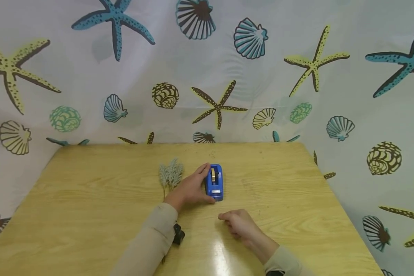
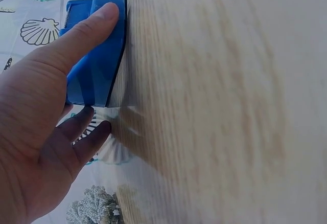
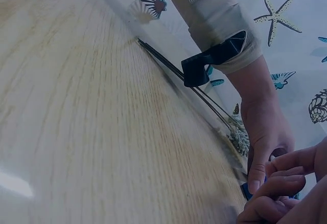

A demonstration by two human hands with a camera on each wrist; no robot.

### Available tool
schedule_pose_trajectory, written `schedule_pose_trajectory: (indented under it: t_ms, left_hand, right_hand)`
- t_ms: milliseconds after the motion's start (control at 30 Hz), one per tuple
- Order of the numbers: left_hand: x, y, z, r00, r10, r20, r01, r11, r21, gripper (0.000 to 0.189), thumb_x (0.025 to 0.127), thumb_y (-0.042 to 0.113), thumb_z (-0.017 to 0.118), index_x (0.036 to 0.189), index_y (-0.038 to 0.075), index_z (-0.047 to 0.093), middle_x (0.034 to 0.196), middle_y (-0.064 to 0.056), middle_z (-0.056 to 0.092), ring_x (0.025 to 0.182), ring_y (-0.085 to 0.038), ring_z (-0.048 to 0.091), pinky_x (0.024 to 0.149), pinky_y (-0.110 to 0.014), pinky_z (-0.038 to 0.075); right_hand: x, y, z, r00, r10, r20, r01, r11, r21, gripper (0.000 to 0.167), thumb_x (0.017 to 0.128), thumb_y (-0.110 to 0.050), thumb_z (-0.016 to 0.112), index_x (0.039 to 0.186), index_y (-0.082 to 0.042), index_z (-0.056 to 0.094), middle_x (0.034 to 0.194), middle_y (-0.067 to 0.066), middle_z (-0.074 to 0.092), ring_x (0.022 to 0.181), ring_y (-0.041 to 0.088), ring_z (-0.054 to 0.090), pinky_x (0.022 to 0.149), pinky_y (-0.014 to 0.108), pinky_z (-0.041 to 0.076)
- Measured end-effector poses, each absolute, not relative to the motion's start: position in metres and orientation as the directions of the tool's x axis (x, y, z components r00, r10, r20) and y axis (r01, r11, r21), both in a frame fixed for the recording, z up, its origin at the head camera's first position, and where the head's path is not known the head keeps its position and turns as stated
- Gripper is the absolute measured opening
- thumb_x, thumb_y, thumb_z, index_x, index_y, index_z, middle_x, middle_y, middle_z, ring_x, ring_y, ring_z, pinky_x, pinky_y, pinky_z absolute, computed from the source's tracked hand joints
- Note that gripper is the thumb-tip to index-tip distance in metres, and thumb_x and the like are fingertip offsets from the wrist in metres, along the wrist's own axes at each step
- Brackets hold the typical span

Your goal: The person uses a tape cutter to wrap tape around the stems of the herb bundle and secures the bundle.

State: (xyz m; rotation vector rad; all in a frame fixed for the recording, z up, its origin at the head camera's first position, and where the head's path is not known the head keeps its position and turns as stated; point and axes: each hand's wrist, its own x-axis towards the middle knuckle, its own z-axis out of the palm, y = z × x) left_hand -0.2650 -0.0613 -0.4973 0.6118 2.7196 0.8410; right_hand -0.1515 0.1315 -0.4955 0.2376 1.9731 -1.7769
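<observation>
A blue tape dispenser (image 1: 219, 188) with a roll of tape in it stands on the wooden table. My left hand (image 1: 192, 188) holds it from its left side, thumb at the near end and fingers toward the far end. In the left wrist view, the thumb (image 2: 92, 32) presses along the blue side. My right hand (image 1: 240, 226) is nearer to me and to the right, apart from the dispenser. Its fingers (image 3: 286, 183) are curled, with thumb and forefinger close together. No thing shows clearly between them; anything small there is hidden.
Grey-green dried flower stems (image 1: 171, 174) lie left of the dispenser, partly under my left forearm. The wooden table (image 1: 100, 199) reaches back to a hanging cloth (image 1: 138, 76) printed with shells and starfish. A black wrist mount (image 1: 178, 234) sits on my left sleeve.
</observation>
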Motion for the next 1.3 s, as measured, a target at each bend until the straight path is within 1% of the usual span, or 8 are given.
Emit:
schedule_pose_trajectory:
  t_ms: [400,767,900,1000,1067,1167,1233,1300]
  left_hand:
    - [-0.266,-0.061,-0.500,-0.885,0.458,-0.088,0.325,0.742,0.586,0.127,0.069,0.049,0.090,0.162,0.018,0.009,0.170,0.002,0.008,0.151,-0.029,0.026,0.119,-0.047,0.032]
    - [-0.265,-0.060,-0.497,-0.884,0.460,-0.082,0.339,0.753,0.565,0.126,0.070,0.051,0.088,0.162,0.017,0.009,0.170,0.002,0.007,0.152,-0.027,0.026,0.119,-0.046,0.032]
    - [-0.258,-0.059,-0.495,-0.891,0.445,-0.092,0.339,0.787,0.515,0.126,0.072,0.052,0.086,0.162,0.018,0.003,0.170,0.001,0.004,0.149,-0.028,0.032,0.116,-0.046,0.036]
    - [-0.238,-0.063,-0.484,-0.925,0.367,-0.097,0.281,0.834,0.475,0.119,0.077,0.047,0.084,0.162,0.013,0.007,0.168,-0.009,0.015,0.142,-0.034,0.042,0.112,-0.050,0.041]
    - [-0.214,-0.074,-0.473,-0.965,0.251,-0.080,0.190,0.872,0.450,0.102,0.081,0.043,0.082,0.157,0.006,0.025,0.159,-0.017,0.035,0.127,-0.037,0.056,0.101,-0.050,0.050]
    - [-0.171,-0.097,-0.461,-0.997,0.053,-0.064,0.020,0.898,0.440,0.062,0.086,0.039,0.078,0.123,-0.006,0.057,0.118,-0.022,0.063,0.090,-0.033,0.066,0.071,-0.044,0.057]
    - [-0.143,-0.112,-0.461,-0.996,-0.037,-0.083,-0.070,0.894,0.442,0.051,0.087,0.038,0.077,0.103,-0.007,0.061,0.090,-0.018,0.065,0.065,-0.025,0.061,0.051,-0.036,0.050]
    - [-0.121,-0.124,-0.467,-0.991,-0.066,-0.117,-0.113,0.884,0.454,0.054,0.088,0.039,0.076,0.099,-0.012,0.061,0.077,-0.015,0.062,0.056,-0.020,0.055,0.044,-0.030,0.045]
  right_hand:
    - [-0.147,0.137,-0.496,-0.906,-0.129,-0.403,0.368,0.232,-0.900,0.027,0.091,-0.024,0.068,0.079,0.000,0.067,0.050,-0.011,0.036,0.044,0.004,0.029,0.043,0.019,0.025]
    - [-0.148,0.134,-0.497,-0.899,-0.118,-0.423,0.385,0.252,-0.888,0.034,0.091,-0.023,0.068,0.061,-0.013,0.055,0.049,-0.011,0.036,0.044,0.004,0.029,0.042,0.019,0.024]
    - [-0.149,0.131,-0.502,-0.892,-0.092,-0.442,0.404,0.275,-0.872,0.030,0.091,-0.022,0.068,0.065,-0.009,0.059,0.053,-0.010,0.038,0.045,0.004,0.032,0.043,0.019,0.027]
    - [-0.148,0.131,-0.502,-0.893,-0.083,-0.443,0.403,0.294,-0.867,0.025,0.091,-0.021,0.068,0.075,-0.002,0.067,0.056,-0.009,0.041,0.046,0.005,0.034,0.043,0.019,0.029]
    - [-0.146,0.130,-0.499,-0.893,-0.086,-0.441,0.398,0.305,-0.865,0.026,0.091,-0.021,0.068,0.083,0.003,0.070,0.058,-0.008,0.043,0.047,0.005,0.035,0.044,0.020,0.029]
    - [-0.145,0.131,-0.497,-0.894,-0.098,-0.437,0.390,0.308,-0.868,0.027,0.092,-0.021,0.067,0.091,0.005,0.071,0.060,-0.007,0.045,0.048,0.006,0.035,0.045,0.020,0.030]
    - [-0.144,0.129,-0.495,-0.894,-0.103,-0.436,0.390,0.299,-0.871,0.026,0.092,-0.020,0.067,0.091,0.005,0.071,0.059,-0.008,0.044,0.047,0.005,0.034,0.044,0.020,0.029]
    - [-0.143,0.125,-0.495,-0.894,-0.100,-0.436,0.393,0.291,-0.873,0.024,0.092,-0.019,0.067,0.089,0.005,0.070,0.057,-0.008,0.043,0.047,0.005,0.033,0.044,0.020,0.028]
